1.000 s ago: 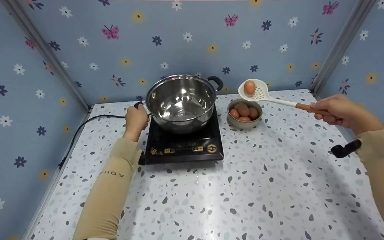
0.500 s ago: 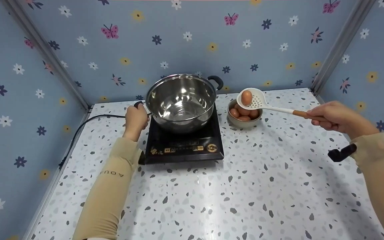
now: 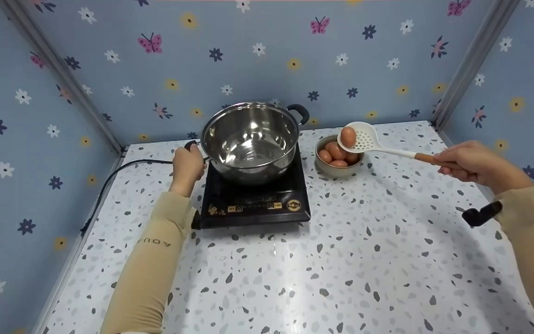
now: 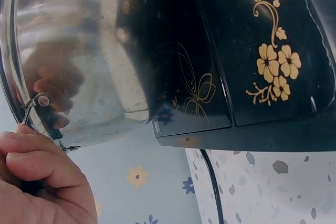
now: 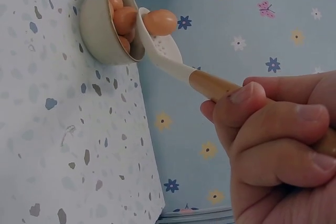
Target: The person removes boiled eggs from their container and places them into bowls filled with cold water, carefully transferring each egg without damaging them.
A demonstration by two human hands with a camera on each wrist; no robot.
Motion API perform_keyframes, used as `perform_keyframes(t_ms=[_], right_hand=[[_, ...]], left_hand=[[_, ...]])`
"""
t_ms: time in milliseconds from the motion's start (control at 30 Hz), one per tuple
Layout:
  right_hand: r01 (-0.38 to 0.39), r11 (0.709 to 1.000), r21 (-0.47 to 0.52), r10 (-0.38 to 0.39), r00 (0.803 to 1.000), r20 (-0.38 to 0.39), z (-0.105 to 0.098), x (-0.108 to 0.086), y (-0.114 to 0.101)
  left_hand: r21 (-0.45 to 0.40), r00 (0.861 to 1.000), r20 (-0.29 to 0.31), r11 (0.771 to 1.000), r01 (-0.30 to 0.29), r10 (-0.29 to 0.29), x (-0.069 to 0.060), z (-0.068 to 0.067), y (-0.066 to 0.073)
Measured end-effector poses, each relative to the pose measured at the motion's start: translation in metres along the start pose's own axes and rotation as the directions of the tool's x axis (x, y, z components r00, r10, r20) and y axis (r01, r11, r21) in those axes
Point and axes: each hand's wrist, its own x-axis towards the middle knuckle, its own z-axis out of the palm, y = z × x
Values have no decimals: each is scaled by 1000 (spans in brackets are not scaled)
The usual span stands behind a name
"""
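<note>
My right hand (image 3: 480, 162) grips the wooden handle of a white slotted spoon (image 3: 367, 139). One brown egg (image 3: 348, 136) lies in the spoon's bowl, over the right rim of a small beige bowl (image 3: 335, 172). Several brown eggs (image 5: 125, 20) fill that bowl, seen on its side in the right wrist view. On the left, my left hand (image 3: 187, 168) holds the black side handle of a steel pot (image 3: 251, 174). In the left wrist view the curled fingers (image 4: 39, 165) wrap that handle, which is mostly hidden. No food shows inside the pot.
The pot stands on a black induction cooker (image 3: 255, 215), whose cord (image 3: 132, 163) runs off to the left edge. A speckled white table (image 3: 341, 260) carries everything. Flowered blue panels (image 3: 248, 51) rise behind and at both sides.
The spoon with its egg has come down toward the bowl of eggs, then shifted slightly right. My left hand keeps its hold on the pot handle.
</note>
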Motion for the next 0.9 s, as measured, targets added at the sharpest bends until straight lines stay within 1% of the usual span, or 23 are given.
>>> perform_keyframes(t_ms=[67,300,433,533,700,900], right_hand=[[3,1000,6,-3,1000,-5,-2,-1,0],[-12,997,-75,11,1000,-17,-4,-4,-5],[-12,994,-107,10,1000,-22,-3,-2,-11],[-9,989,-147,4,999,-34,-2,-1,-17],[-4,972,-237,-11,998,-62,2,0,-29],[25,944,-330,-67,991,-115,13,2,-44]], left_hand=[[-8,1000,-1,1000,-2,2,0,-1,0],[6,1000,-11,1000,9,-9,1,0,-1],[29,1000,-24,999,20,-19,1,0,-1],[37,1000,-21,999,20,-19,0,0,-2],[17,1000,-16,1000,14,-13,-1,1,-2],[6,1000,-16,1000,3,-3,-1,0,1]])
